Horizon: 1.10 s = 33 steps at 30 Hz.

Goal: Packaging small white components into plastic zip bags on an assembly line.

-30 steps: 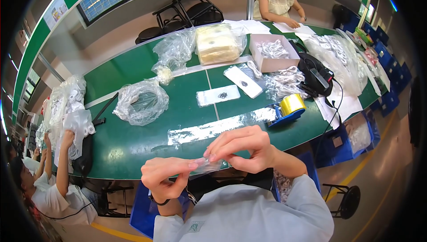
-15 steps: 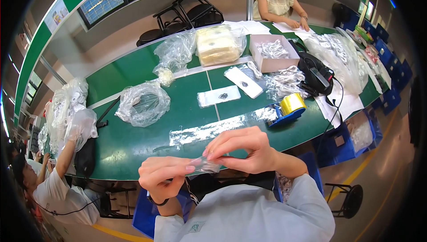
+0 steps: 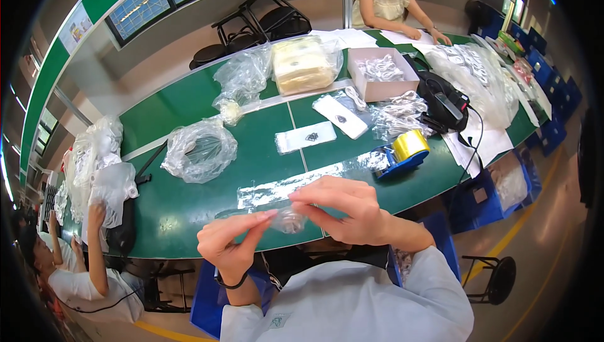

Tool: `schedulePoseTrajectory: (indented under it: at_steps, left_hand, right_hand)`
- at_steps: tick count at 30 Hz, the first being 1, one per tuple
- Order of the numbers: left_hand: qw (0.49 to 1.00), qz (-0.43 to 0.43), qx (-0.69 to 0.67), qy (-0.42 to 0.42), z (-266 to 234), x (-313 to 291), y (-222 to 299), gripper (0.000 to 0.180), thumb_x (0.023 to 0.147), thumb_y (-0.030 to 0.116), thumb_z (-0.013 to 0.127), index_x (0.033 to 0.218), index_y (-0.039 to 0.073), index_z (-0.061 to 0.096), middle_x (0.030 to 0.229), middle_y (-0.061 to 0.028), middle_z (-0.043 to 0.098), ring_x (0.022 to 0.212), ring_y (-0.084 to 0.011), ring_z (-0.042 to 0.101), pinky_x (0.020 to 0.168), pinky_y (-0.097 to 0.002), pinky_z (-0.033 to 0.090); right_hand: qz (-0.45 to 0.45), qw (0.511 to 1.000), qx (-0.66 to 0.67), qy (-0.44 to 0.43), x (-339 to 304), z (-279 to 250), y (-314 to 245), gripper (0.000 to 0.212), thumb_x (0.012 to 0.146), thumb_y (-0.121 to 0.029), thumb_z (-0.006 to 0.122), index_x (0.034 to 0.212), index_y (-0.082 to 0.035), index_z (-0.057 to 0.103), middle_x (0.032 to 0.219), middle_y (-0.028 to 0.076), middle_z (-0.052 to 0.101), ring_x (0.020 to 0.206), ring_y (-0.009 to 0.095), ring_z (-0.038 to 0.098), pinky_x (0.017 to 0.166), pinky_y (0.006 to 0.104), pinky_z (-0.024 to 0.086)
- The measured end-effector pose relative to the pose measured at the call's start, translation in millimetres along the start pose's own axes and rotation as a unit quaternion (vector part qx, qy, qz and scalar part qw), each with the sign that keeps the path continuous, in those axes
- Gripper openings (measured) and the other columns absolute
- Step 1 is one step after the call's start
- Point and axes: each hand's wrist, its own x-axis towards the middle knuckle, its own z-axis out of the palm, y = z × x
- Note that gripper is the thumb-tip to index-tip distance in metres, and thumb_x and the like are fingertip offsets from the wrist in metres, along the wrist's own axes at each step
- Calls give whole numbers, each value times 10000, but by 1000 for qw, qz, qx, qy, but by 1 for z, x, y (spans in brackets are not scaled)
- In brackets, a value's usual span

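Observation:
Over the table's near edge, my left hand [image 3: 231,240] and my right hand [image 3: 347,210] pinch the top corners of a small clear plastic bag [image 3: 289,221] between thumb and fingertips. Something small, pale and apparently coiled sits inside the bag, but it is too blurred to name. Just beyond my hands, a strip of clear, shiny tape [image 3: 270,193] runs along the green table [image 3: 182,213]. It leads toward a blue tape dispenser [image 3: 401,166] with a yellow roll [image 3: 410,144]. Two flat white packets [image 3: 306,138] with small dark marks lie farther back.
A ring of crumpled plastic [image 3: 200,151] lies to the left. Behind are a stack of yellowish bags [image 3: 303,68], an open box [image 3: 385,83] of white cables and a black bag [image 3: 441,100]. One co-worker [image 3: 85,273] handles plastic at left; another [image 3: 393,3] sits across the table.
My hands have drawn slightly apart, and the bag now hangs spread between them. The co-worker at left has lowered a raised hand; the person across has moved a hand to the right.

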Motion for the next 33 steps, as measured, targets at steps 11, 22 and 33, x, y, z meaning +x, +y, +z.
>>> schedulePoseTrajectory:
  at_steps: [11, 22, 33]
  left_hand:
    - [972, -145, -182, 18, 41, 22, -15, 404, 748, -7, 788, 1138, -42, 688, 948, -140, 757, 843, -205, 729, 851, -311, 557]
    - [935, -208, -270, -100, 79, 14, -41, 187, 852, -30, 715, 1033, -13, 759, 1116, -154, 709, 948, -153, 676, 777, -246, 552]
    - [925, -286, -252, -15, 83, -5, -65, 201, 975, 94, 602, 1048, -47, 725, 1108, -122, 642, 930, -192, 681, 772, -346, 626]
  right_hand:
    - [-26, 998, -50, 18, -4, -1, 17, 248, 759, 118, 739, 980, 10, 702, 889, 137, 711, 796, 262, 705, 700, 327, 566]
    - [114, 990, -80, 33, -16, -37, 32, 231, 792, 57, 734, 1015, 21, 686, 919, 126, 696, 860, 252, 702, 781, 319, 569]
    - [183, 975, -122, -6, -1, -86, 91, 64, 859, -40, 700, 850, 23, 711, 854, 104, 689, 764, 196, 671, 699, 304, 521]
